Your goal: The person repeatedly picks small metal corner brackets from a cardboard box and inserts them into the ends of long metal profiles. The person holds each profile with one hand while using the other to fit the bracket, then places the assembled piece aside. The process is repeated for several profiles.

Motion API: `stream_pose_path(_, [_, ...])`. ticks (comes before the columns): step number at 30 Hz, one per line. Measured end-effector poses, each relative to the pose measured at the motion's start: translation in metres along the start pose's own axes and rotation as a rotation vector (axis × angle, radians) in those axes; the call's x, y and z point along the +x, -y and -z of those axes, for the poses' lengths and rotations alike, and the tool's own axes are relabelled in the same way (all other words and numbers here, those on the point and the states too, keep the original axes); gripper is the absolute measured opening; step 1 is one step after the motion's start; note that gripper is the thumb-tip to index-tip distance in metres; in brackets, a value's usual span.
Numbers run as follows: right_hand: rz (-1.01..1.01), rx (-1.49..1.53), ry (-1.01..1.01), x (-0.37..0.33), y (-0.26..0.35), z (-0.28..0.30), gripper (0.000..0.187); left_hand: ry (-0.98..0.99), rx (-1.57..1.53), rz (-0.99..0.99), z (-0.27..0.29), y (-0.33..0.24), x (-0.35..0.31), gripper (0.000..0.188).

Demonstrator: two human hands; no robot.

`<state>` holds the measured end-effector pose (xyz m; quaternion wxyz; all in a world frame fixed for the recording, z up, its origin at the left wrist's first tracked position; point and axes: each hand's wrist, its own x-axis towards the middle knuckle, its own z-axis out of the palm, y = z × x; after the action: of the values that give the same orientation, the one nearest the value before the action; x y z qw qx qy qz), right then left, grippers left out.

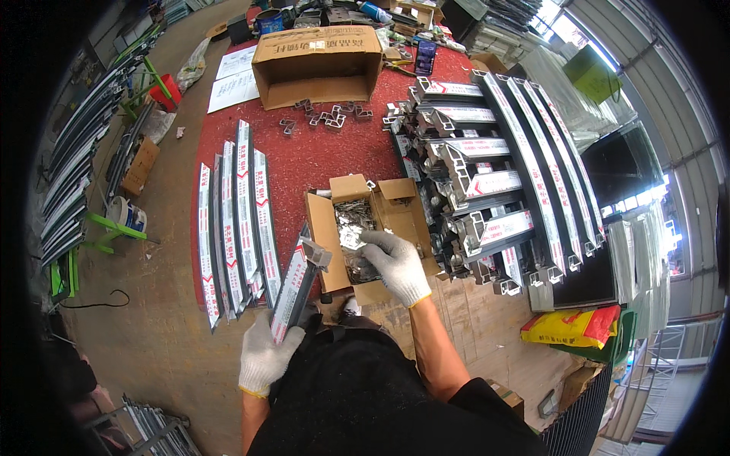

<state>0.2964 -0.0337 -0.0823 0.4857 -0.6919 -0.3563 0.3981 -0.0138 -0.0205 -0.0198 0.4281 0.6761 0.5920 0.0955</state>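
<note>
My left hand [268,351], in a white knit glove, is closed round the lower end of a dark aluminium profile [290,298] with a white printed film strip. A grey metal corner connector [316,254] sits at the profile's upper end. My right hand [397,267], gloved the same way, reaches over an open cardboard box [322,242] from its right side. Its thumb and fingers are pinched together at a small shiny metal piece [351,241]; the fingertips partly hide it. Many small metal pieces [354,214] fill the box's left compartment.
Several film-covered profiles [242,205] lie side by side on the red tabletop [293,163]. On the right, more profiles [532,167] are stacked crosswise. Farther back are loose metal connectors [327,118], an empty-looking carton [315,70], paper sheets [234,87] and a phone-like blue object [425,58].
</note>
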Motion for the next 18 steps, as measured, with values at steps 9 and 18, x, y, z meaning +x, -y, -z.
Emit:
stream_pose_path(9, [0.377,-0.313,-0.042,-0.010,0.043,0.021,0.031,0.031,0.045,-0.052,0.000,-0.017,-0.002,0.063])
stream_pose_path(18, [0.107,0.228,-0.137,-0.026,0.088,0.013,0.018,0.089,0.077,0.000,0.001,-0.026,-0.006,0.071])
